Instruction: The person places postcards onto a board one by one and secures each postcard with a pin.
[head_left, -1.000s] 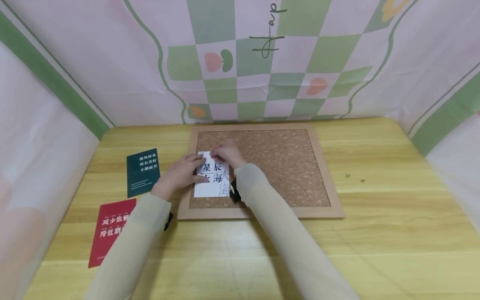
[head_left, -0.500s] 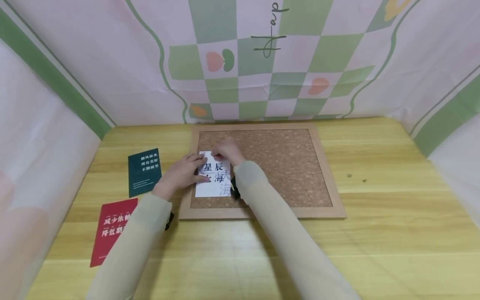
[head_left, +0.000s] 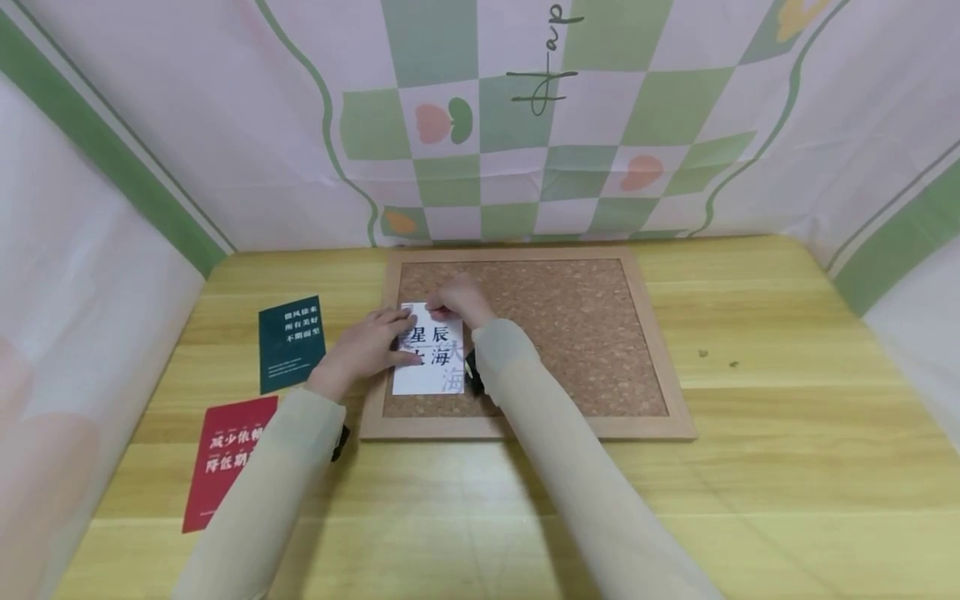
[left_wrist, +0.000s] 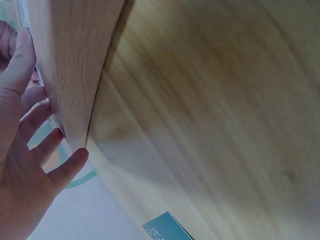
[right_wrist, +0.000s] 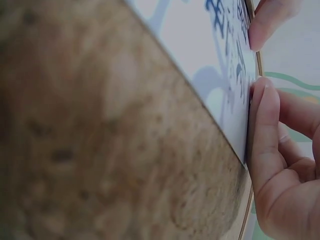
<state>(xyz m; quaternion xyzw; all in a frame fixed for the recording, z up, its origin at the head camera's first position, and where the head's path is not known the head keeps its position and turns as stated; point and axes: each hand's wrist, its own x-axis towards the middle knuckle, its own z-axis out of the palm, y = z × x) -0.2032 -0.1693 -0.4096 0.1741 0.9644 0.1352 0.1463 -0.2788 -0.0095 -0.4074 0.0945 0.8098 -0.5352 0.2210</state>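
A white card (head_left: 423, 379) with dark blue Chinese characters lies on the left part of the cork board (head_left: 570, 333). My left hand (head_left: 362, 347) rests on the card's left side, fingers spread; the left wrist view shows its fingers reaching over the wooden frame (left_wrist: 75, 65). Near the card's top edge my right hand (head_left: 463, 302) brings thumb and forefinger together, pinching a small red thing (left_wrist: 34, 76) that is mostly hidden by the fingers. In the right wrist view the right fingertips (right_wrist: 267, 100) press close against the card's surface.
Left of the board lie a dark green card (head_left: 291, 346) and a red card (head_left: 225, 467), the latter partly covered by the left sleeve. The wooden table (head_left: 787, 467) meets a patterned cloth (head_left: 517, 179) behind the board.
Both hands stay at the same spots on the white card, with only slight motion in the right hand. The whole view drifts a little to the right.
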